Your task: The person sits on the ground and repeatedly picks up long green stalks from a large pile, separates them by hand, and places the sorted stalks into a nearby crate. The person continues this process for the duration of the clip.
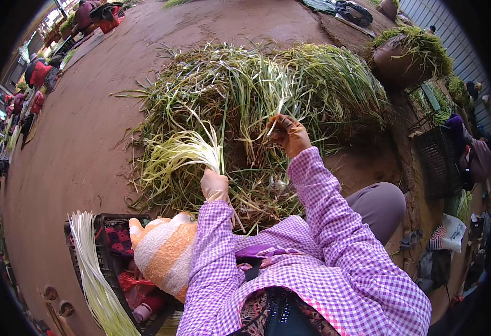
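Observation:
My left hand (215, 185) is closed around a bunch of pale yellow-white leafy stalks (195, 149), whose leaves fan out up and to the left. Over the heap, my right hand (289, 134) pinches a few thin white stalks (280, 107) between fingers and thumb. Both hands look gloved, in thin pale gloves. In front of me a large heap of long green leafy stalks (228, 80) lies on the ground, with brown, tangled bits along its near side. A bundle of cleaned white stalks (92, 269) rests along the edge of a black plastic crate (104, 248) at my left.
A striped orange-and-white towel (165, 252) and a pink bottle (143, 311) are in the crate. At the right stand a rounded brown bundle topped with greens (401, 63), a black crate (436, 164) and a white plastic bag (447, 233). Other people are at both sides.

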The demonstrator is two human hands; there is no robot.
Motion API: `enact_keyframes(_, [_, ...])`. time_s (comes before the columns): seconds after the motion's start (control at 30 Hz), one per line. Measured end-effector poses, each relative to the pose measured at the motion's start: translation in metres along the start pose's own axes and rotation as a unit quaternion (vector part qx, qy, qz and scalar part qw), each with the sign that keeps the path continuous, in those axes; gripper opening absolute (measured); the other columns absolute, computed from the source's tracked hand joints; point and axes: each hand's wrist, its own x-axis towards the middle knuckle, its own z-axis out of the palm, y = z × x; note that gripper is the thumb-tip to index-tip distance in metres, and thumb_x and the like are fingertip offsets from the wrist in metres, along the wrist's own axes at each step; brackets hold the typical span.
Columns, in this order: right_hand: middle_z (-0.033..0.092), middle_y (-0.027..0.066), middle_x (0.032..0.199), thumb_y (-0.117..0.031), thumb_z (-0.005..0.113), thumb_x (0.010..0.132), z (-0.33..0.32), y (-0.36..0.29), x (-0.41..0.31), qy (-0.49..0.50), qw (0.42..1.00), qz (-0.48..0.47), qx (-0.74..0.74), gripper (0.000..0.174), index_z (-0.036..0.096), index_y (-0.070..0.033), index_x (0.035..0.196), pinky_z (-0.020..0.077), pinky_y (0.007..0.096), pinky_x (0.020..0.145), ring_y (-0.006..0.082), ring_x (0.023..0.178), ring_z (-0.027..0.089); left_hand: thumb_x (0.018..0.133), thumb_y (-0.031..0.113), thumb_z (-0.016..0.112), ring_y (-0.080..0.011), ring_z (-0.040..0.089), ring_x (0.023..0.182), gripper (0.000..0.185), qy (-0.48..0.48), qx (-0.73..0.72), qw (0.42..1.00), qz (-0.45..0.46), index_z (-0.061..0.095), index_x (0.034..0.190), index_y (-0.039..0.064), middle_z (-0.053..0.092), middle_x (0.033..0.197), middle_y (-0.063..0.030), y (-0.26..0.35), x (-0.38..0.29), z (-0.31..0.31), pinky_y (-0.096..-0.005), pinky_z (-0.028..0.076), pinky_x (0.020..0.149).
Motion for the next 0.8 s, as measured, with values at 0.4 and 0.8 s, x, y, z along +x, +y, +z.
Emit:
enact_keyframes(0.4, [0.072,0.0126,0.093,-0.021,0.063,0.095,-0.011,0.138,-0.071,-0.082,0.866,0.164,-0.466,0.028,0.062,-0.006,0.119,0.0556,0.0331,0.071,0.0198,0.079,0.070,0.093,0.000,0.059,-0.0309,0.072,0.090,0.029,-0.140,-0.473,0.863,-0.108,0.055,0.118,-0.015,0.068,0.103,-0.0242,0.001,-0.012,-0.033,-0.0328,0.065,0.074])
enact_keyframes(0.8, [0.069,0.0124,0.116,-0.021,0.068,0.090,-0.003,0.133,-0.075,-0.358,0.536,0.344,-0.683,0.033,0.068,-0.009,0.121,0.0547,0.0356,0.091,0.0220,0.101,0.067,0.085,0.005,0.072,-0.0249,0.068,0.089,0.026,0.004,-0.211,0.973,-0.088,0.064,0.106,-0.008,0.069,0.105,-0.0186,0.015,-0.011,-0.040,-0.0360,0.056,0.088])
